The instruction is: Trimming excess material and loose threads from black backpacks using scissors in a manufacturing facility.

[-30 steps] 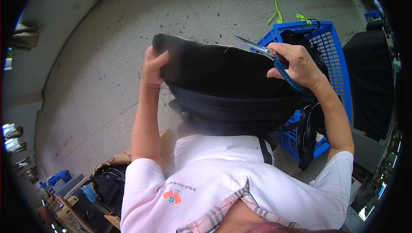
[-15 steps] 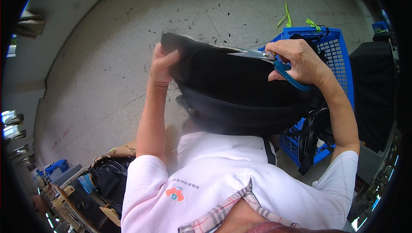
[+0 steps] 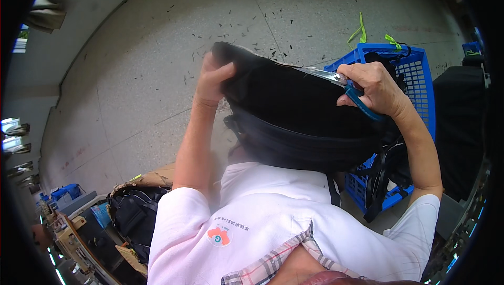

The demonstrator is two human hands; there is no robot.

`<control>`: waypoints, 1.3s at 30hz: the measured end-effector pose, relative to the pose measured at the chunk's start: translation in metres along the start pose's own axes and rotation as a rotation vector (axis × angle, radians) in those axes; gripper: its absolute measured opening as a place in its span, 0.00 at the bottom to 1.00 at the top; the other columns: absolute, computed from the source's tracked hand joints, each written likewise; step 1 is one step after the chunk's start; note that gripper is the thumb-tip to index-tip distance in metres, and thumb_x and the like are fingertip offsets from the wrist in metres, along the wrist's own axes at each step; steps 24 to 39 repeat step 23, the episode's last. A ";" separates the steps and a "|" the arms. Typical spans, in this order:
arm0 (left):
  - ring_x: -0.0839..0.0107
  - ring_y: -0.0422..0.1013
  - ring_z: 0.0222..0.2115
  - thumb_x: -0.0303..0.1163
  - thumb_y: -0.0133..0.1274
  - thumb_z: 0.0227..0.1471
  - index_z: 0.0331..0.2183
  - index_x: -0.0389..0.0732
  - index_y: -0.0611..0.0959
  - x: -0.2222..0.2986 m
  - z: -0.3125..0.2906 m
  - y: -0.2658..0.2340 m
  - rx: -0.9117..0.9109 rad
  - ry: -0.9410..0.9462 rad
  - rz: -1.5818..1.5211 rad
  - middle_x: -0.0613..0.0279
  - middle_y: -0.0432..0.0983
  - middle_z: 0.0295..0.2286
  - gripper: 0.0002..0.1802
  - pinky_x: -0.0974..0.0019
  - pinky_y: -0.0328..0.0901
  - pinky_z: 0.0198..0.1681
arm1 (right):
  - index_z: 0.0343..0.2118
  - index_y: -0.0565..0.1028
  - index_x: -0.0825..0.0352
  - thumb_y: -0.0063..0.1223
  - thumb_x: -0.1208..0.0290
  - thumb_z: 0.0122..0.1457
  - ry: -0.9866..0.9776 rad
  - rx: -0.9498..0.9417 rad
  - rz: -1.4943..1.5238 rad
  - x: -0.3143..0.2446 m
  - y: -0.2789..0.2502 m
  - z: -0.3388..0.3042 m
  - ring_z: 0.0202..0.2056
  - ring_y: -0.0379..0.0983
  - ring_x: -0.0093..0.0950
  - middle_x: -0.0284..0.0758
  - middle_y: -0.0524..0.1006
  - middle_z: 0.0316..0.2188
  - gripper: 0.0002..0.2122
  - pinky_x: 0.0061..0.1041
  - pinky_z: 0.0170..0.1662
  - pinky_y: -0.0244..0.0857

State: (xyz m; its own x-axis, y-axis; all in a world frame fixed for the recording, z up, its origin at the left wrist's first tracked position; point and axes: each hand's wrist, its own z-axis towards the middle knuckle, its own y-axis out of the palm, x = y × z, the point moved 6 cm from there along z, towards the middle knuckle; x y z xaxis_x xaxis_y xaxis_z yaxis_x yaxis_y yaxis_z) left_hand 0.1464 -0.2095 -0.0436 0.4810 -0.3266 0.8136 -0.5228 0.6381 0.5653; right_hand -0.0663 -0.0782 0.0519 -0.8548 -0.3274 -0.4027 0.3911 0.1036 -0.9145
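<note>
A black fabric bag (image 3: 299, 104) lies across my lap, its far edge raised. My left hand (image 3: 215, 77) grips the bag's far left corner, thumb over the near side and fingers wrapped behind. In my right hand (image 3: 374, 88) is a pair of scissors (image 3: 357, 98) with teal handles. The metal blades point left along the bag's far edge, where a thin pale strip shows. From here I cannot tell whether the blades are touching the fabric. Part of the bag's right side is hidden beneath my right hand.
At the right stands a blue plastic basket (image 3: 428, 88) holding black bags and straps, with bright green ties on its rim. A box of black bags (image 3: 137, 214) is at the lower left. Small dark scraps (image 3: 273, 54) litter the grey floor.
Both hands and the bag sit slightly farther right in the view. The scissors have turned a little, and their blades look closer together along the edge.
</note>
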 end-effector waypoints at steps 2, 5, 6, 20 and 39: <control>0.66 0.69 0.36 0.28 0.53 0.40 0.36 0.31 0.75 0.001 0.000 0.002 0.007 0.002 0.003 0.55 0.73 0.34 0.17 0.67 0.62 0.42 | 0.28 0.71 0.66 0.58 0.51 0.42 -0.013 0.032 -0.012 -0.004 -0.003 0.002 0.19 0.70 0.29 0.35 0.71 0.17 0.21 0.23 0.24 0.64; 0.66 0.69 0.36 0.28 0.53 0.40 0.36 0.32 0.75 -0.006 0.001 0.009 -0.007 -0.006 0.006 0.55 0.73 0.34 0.17 0.67 0.63 0.42 | 0.30 0.71 0.66 0.59 0.51 0.41 -0.013 0.044 -0.019 -0.004 -0.003 0.003 0.23 0.71 0.30 0.36 0.72 0.20 0.22 0.26 0.27 0.64; 0.66 0.69 0.36 0.28 0.53 0.40 0.36 0.32 0.75 -0.011 0.001 0.013 -0.004 0.001 0.008 0.55 0.73 0.34 0.17 0.67 0.63 0.42 | 0.30 0.71 0.66 0.59 0.50 0.40 -0.006 0.021 -0.015 0.000 -0.001 0.000 0.24 0.71 0.30 0.37 0.73 0.22 0.23 0.27 0.28 0.65; 0.73 0.70 0.32 0.24 0.57 0.38 0.34 0.34 0.76 -0.033 -0.003 0.009 0.063 0.010 -0.099 0.60 0.75 0.31 0.15 0.72 0.64 0.37 | 0.27 0.71 0.67 0.59 0.54 0.41 -0.101 0.083 0.022 0.006 0.004 -0.008 0.16 0.69 0.31 0.35 0.71 0.14 0.20 0.22 0.20 0.62; 0.73 0.70 0.32 0.26 0.58 0.39 0.34 0.34 0.76 -0.036 -0.002 0.009 0.076 0.003 -0.063 0.60 0.75 0.31 0.16 0.72 0.64 0.37 | 0.30 0.70 0.67 0.59 0.53 0.42 -0.108 0.150 0.014 0.004 0.002 -0.006 0.19 0.70 0.32 0.36 0.71 0.16 0.20 0.24 0.22 0.62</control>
